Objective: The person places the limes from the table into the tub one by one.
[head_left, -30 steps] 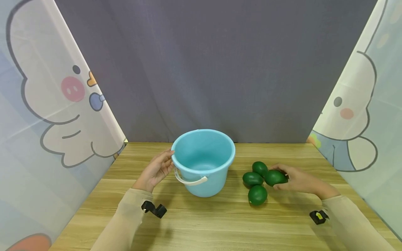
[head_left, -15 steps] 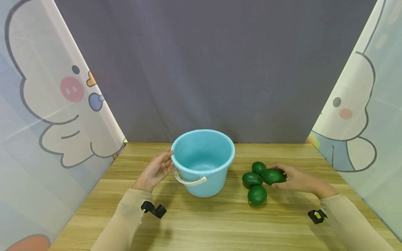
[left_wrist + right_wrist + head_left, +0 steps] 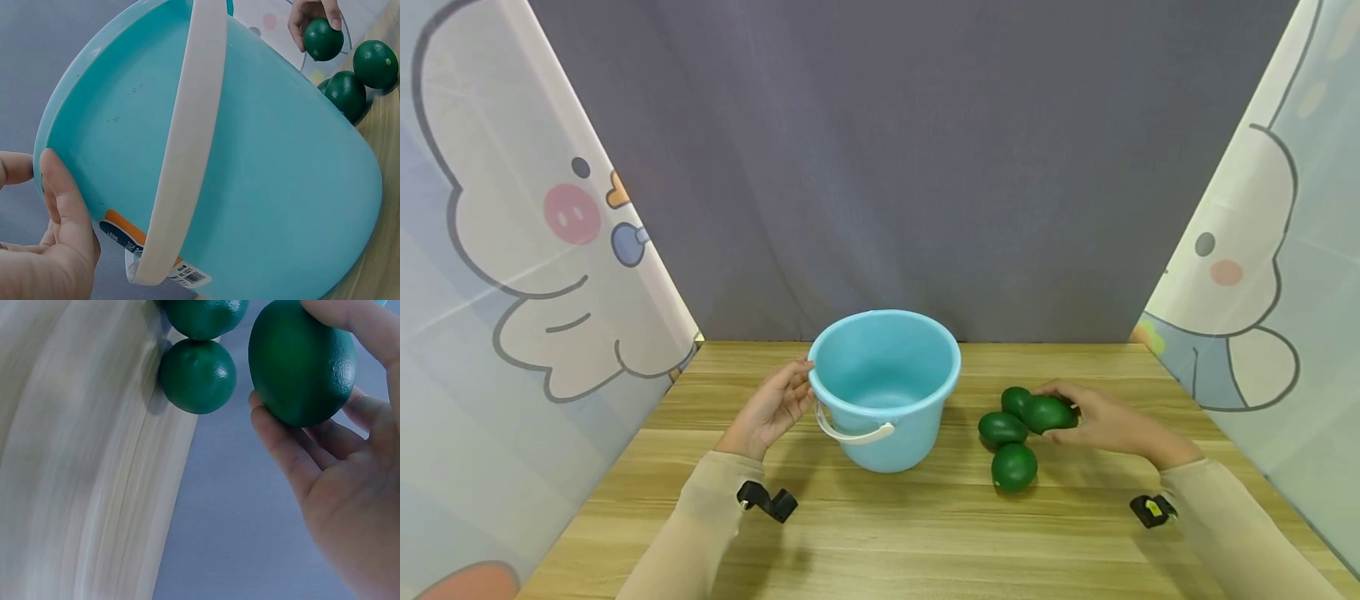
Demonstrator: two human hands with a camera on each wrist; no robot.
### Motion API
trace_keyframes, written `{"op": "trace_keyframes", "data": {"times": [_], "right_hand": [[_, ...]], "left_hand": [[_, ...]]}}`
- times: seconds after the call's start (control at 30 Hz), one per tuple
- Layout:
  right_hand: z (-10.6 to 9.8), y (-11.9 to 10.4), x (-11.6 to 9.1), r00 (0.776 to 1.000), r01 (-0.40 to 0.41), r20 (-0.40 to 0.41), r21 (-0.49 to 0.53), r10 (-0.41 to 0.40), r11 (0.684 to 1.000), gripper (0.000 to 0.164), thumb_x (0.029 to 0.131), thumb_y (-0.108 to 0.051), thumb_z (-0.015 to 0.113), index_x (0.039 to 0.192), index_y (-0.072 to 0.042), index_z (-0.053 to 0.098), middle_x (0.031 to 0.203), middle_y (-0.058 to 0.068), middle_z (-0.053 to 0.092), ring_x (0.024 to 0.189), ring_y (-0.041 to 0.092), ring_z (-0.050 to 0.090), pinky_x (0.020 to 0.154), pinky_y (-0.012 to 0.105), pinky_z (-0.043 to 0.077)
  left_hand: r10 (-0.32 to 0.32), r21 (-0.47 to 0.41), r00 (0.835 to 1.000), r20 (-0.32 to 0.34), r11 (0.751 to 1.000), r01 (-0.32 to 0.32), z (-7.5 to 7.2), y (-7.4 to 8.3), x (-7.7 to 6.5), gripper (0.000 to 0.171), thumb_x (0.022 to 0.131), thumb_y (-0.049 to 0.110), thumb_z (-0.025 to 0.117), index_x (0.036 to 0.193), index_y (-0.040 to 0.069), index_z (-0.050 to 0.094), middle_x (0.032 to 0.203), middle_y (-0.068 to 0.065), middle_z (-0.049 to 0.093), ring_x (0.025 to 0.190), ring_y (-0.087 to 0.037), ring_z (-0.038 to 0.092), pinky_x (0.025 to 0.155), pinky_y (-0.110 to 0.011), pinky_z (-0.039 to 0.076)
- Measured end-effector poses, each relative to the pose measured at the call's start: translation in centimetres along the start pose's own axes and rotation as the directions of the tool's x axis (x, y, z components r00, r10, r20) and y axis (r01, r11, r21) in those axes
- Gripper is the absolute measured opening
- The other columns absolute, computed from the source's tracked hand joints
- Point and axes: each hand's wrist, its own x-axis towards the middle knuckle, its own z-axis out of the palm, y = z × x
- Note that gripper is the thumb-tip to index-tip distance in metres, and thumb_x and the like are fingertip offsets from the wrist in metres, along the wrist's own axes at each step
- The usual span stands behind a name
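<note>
A light blue bucket point(image 3: 880, 433) with a white handle point(image 3: 857, 433) stands upright on the wooden table. My left hand point(image 3: 777, 407) pinches its rim at the left, with thumb and fingers on either side of it in the left wrist view. My right hand point(image 3: 1101, 423) holds a dark green oval fruit point(image 3: 303, 362) between thumb and fingers; its exact kind is unclear. In the left wrist view this fruit point(image 3: 323, 40) is raised off the table. Close to it lie 3 similar fruits: a back one point(image 3: 1016, 401), a left one point(image 3: 1002, 428) and a front one point(image 3: 1014, 467).
The wooden table point(image 3: 880, 542) ends at a grey curtain point(image 3: 910, 167) behind the bucket. Cartoon-printed cloths point(image 3: 535, 275) hang at both sides. Each forearm wears a black wrist mount, one on the left point(image 3: 767, 500) and one on the right point(image 3: 1152, 511).
My right hand has moved slightly left and up in the head view, carrying the green fruit with it. My left hand and the bucket have stayed in place.
</note>
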Motion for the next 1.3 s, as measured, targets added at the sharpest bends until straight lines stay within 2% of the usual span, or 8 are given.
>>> {"op": "trace_keyframes", "data": {"times": [0.17, 0.37, 0.6, 0.77, 0.97, 1.3], "right_hand": [[-0.1, -0.2, 0.3, 0.999, 0.04, -0.013, 0.005, -0.039, 0.999, 0.056, 0.087, -0.022, 0.081, 0.132, -0.002, 0.054, 0.111, 0.004, 0.063, 0.093, 0.011, 0.06, 0.073, 0.028, 0.056], [-0.4, -0.7, 0.6, 0.997, 0.075, -0.036, -0.005, -0.075, 0.997, 0.055, 0.087, -0.021, 0.081, 0.132, -0.005, 0.055, 0.107, 0.0, 0.064, 0.09, 0.009, 0.061, 0.07, 0.029, 0.055], [-0.6, -1.2, 1.0, 0.99, 0.116, -0.075, -0.062, -0.12, 0.991, 0.054, 0.085, -0.022, 0.083, 0.13, -0.006, 0.057, 0.108, -0.003, 0.065, 0.09, 0.008, 0.061, 0.071, 0.029, 0.055], [-0.9, -1.4, 1.3, 0.99, 0.11, -0.084, -0.075, -0.116, 0.991, 0.055, 0.086, -0.021, 0.082, 0.132, -0.007, 0.056, 0.11, -0.005, 0.064, 0.09, 0.006, 0.061, 0.072, 0.03, 0.055], [-1.2, -1.9, 1.8, 0.989, 0.115, -0.084, -0.045, -0.119, 0.992, 0.055, 0.087, -0.021, 0.081, 0.133, -0.004, 0.056, 0.114, 0.0, 0.064, 0.093, 0.009, 0.061, 0.075, 0.032, 0.056], [-1.3, -2.2, 2.2, 0.986, 0.103, -0.12, -0.103, -0.115, 0.989, 0.057, 0.085, -0.026, 0.083, 0.133, -0.009, 0.057, 0.112, -0.005, 0.065, 0.092, 0.007, 0.061, 0.075, 0.031, 0.056]], "left_hand": [[-0.001, 0.002, 1.0, 0.001, 1.0, 0.001, 0.0, 0.0, 0.0, 0.024, 0.102, 0.008, 0.052, 0.125, 0.004, 0.043, 0.101, -0.006, 0.057, 0.079, -0.009, 0.061, 0.068, -0.013, 0.054], [-0.005, -0.005, 1.0, -0.001, 1.0, 0.005, 0.0, 0.1, 0.0, 0.024, 0.103, 0.007, 0.05, 0.125, 0.004, 0.042, 0.1, -0.005, 0.057, 0.078, -0.009, 0.061, 0.067, -0.013, 0.053], [-0.003, 0.001, 1.0, -0.002, 1.0, 0.003, 0.0, 0.0, 0.0, 0.025, 0.103, 0.007, 0.049, 0.126, 0.004, 0.042, 0.102, -0.006, 0.056, 0.079, -0.009, 0.06, 0.067, -0.013, 0.053], [-0.005, -0.003, 1.0, -0.003, 1.0, 0.005, -0.1, 0.0, 0.1, 0.025, 0.103, 0.007, 0.05, 0.126, 0.004, 0.042, 0.102, -0.006, 0.056, 0.079, -0.01, 0.06, 0.067, -0.013, 0.053], [-0.003, -0.005, 1.0, -0.003, 1.0, 0.003, -0.1, 0.0, 0.1, 0.023, 0.102, 0.007, 0.05, 0.124, 0.004, 0.043, 0.101, -0.006, 0.056, 0.079, -0.01, 0.061, 0.067, -0.013, 0.054], [0.007, 0.003, 1.0, -0.007, 1.0, -0.007, 0.0, -0.1, 0.0, 0.024, 0.103, 0.006, 0.049, 0.125, 0.003, 0.043, 0.1, -0.006, 0.056, 0.079, -0.01, 0.06, 0.067, -0.013, 0.053]]}}
